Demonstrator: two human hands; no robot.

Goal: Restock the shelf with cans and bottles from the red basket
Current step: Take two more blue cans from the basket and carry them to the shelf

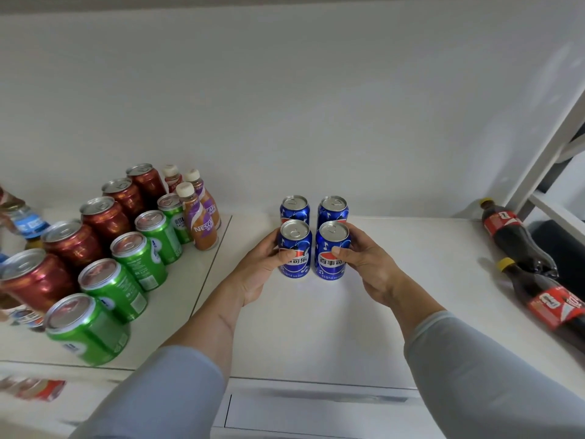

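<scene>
Four blue cola cans stand upright in a two-by-two block on the white shelf (395,280). My left hand (262,267) grips the front left blue can (294,245), thumb across its label. My right hand (367,264) grips the front right blue can (330,248) the same way. Both held cans rest on the shelf surface. Behind them stand the rear left blue can (294,208) and the rear right blue can (333,209). The red basket is not in view.
To the left stand a row of red cans (107,217), a row of green cans (139,251) and three coffee bottles (199,223). Two dark cola bottles (512,239) stand at the right, beside the shelf's slanted white frame (550,153).
</scene>
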